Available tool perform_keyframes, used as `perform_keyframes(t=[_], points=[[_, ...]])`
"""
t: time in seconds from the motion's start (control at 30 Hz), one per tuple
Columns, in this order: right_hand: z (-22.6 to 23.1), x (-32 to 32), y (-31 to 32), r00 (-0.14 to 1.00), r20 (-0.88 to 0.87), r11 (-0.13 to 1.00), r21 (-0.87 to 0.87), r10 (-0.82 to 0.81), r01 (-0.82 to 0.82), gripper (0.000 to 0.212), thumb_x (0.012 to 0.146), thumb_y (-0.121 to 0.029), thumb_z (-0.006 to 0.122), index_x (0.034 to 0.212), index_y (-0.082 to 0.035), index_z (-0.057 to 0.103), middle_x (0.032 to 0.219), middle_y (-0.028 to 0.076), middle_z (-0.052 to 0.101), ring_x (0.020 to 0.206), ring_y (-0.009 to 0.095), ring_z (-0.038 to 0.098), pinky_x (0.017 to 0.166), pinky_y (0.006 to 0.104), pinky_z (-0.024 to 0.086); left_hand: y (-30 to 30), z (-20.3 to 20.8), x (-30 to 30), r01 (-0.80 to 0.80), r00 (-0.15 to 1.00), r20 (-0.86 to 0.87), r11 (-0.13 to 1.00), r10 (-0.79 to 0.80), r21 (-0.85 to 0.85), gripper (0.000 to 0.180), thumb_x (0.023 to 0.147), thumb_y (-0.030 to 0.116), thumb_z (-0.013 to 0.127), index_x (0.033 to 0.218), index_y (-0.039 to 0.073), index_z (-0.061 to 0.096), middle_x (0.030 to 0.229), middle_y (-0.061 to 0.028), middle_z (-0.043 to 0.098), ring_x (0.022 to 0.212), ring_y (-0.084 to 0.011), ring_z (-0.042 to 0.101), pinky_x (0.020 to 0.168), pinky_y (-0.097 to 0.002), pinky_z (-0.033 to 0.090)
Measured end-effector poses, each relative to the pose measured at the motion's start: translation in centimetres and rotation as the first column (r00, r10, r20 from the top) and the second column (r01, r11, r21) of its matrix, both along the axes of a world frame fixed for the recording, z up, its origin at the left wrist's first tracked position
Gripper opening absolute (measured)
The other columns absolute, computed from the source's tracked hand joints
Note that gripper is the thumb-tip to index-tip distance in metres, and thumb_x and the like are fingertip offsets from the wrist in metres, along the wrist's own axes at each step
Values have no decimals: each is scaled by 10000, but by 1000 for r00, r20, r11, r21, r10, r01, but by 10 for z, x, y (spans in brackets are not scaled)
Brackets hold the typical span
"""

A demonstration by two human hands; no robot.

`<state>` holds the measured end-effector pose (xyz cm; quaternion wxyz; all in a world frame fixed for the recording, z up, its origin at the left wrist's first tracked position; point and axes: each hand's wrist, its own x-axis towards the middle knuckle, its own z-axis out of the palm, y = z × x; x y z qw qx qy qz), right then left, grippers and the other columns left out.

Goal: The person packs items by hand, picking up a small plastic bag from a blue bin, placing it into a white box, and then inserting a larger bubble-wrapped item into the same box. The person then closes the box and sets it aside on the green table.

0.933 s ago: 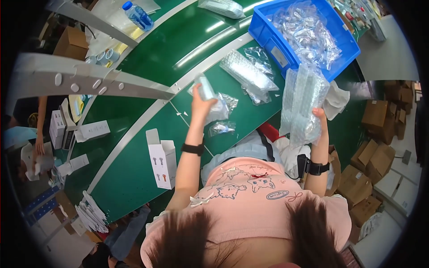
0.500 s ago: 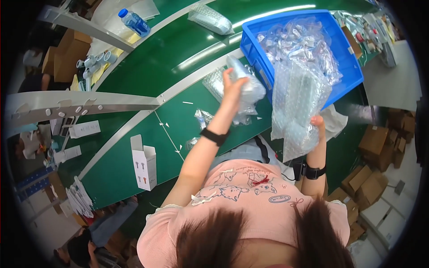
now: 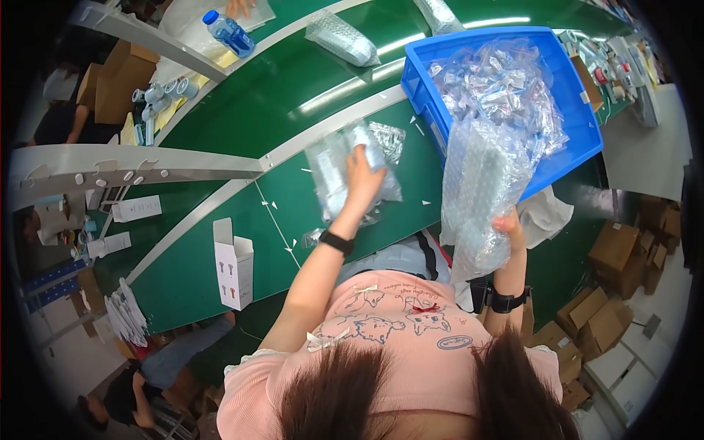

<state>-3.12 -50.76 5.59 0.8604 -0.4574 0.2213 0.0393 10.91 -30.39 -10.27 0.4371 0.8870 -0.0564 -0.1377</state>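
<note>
Left hand (image 3: 364, 178) gripping a pale wrapped packet (image 3: 364, 139) over the desk (image 3: 286, 202); right hand (image 3: 508, 226) holding a bubble-wrap bundle (image 3: 478, 183) by the blue bin (image 3: 570, 163). Risks: slick film slipping from the low hold; bundle snagging loose small bags (image 3: 506, 81).

Around the packet (image 3: 375, 150) in the left hand (image 3: 366, 178), the pouch (image 3: 480, 172) in the right hand (image 3: 512, 227) lies at three o'clock; the tub (image 3: 577, 128) at two, bags (image 3: 506, 84) inside; bottle (image 3: 231, 35) between ten and eleven; box (image 3: 235, 275) at eight; cartons (image 3: 601, 315) at four.
</note>
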Motion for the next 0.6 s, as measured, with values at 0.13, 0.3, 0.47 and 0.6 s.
perform_keyframes(t=[0.13, 0.3, 0.47, 0.6], points=[[-5, 2, 16, 999, -34, 999, 32, -14, 15, 901, 557, -268, 640, 1311, 23, 241, 1188, 147, 433, 1039, 255, 487, 845, 346, 422, 47, 3, -8, -40, 998, 46, 999, 39, 8, 630, 642, 110, 673, 1177, 29, 350, 1100, -256, 445, 1025, -402, 455, 890, -411, 373], [-18, 5, 32, 999, -33, 998, 64, -8, 10, 891, 565, -264, 633, 1314, 19, 241, 1184, 147, 439, 1036, 256, 491, 850, 345, 424, 33, 13, -5, -98, 995, -60, 950, 84, -297, 589, 670, 131, 672, 1175, 95, 370, 1086, -208, 498, 1021, -320, 495, 869, -371, 387], [-13, 4, 38, 999, -18, 979, 198, -34, 37, 880, 574, -253, 632, 1317, 13, 242, 1184, 143, 442, 1045, 257, 491, 856, 347, 425, -35, 11, -5, -38, 973, -220, 895, -67, -444, 558, 689, 122, 651, 1172, 84, 375, 1108, -190, 496, 1036, -305, 495, 874, -361, 389], [-14, 9, 36, 1000, -12, 991, 131, -8, 9, 880, 568, -233, 641, 1315, 14, 247, 1199, 142, 437, 1059, 255, 485, 866, 347, 420, -35, -17, -13, 152, 980, 173, 938, -101, -311, 542, 693, 113, 640, 1165, 48, 380, 1121, -207, 486, 1033, -355, 489, 879, -383, 389]])
